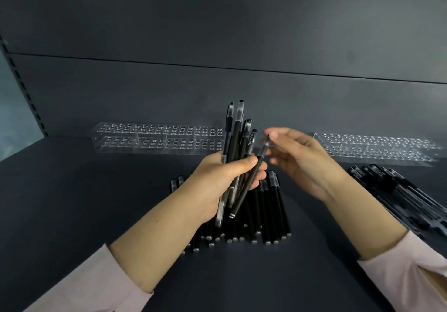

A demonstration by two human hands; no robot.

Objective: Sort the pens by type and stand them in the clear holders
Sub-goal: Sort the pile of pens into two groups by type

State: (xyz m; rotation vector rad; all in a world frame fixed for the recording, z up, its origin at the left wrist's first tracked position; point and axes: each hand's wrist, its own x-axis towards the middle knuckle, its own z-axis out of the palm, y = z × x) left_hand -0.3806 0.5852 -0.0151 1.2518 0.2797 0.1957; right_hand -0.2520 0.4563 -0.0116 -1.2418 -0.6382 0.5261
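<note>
- Left hand [217, 181]: raised over the middle of the shelf, fingers and thumb curled round a bundle [235, 132] of pens, caps up and fanned a little.
- Right hand [300, 161]: just right of the bundle, thumb and forefinger pinching the capped top of one pen [238, 202]; other fingers loosely spread.
- Shelf [96, 202]: dark, matte, with a dark back panel and a slotted upright at far left.
- Sleeves: pale pink, on the left [84, 287] and right [411, 275] forearms, cuffs pushed back from the wrists.
- Left holder [157, 137]: clear, long, two tiers of holes, lying along the back panel left of centre.
- Right holder [377, 147]: same type, at the back on the right, well apart from the left one.
- Centre pile [271, 215]: matte black pens with clear caps, lying side by side on the shelf under the hands, caps toward the back.
- Right pile [399, 195]: glossy black-and-clear pens, lying slantwise near the right edge, in front of the right holder.
- Bundle: mixed types, some matte black, some clear-barrelled.
- Single pen: matte black, clear cap, tilted to the right; its middle is in the left hand's grip with the bundle, its silver end poking out below.
</note>
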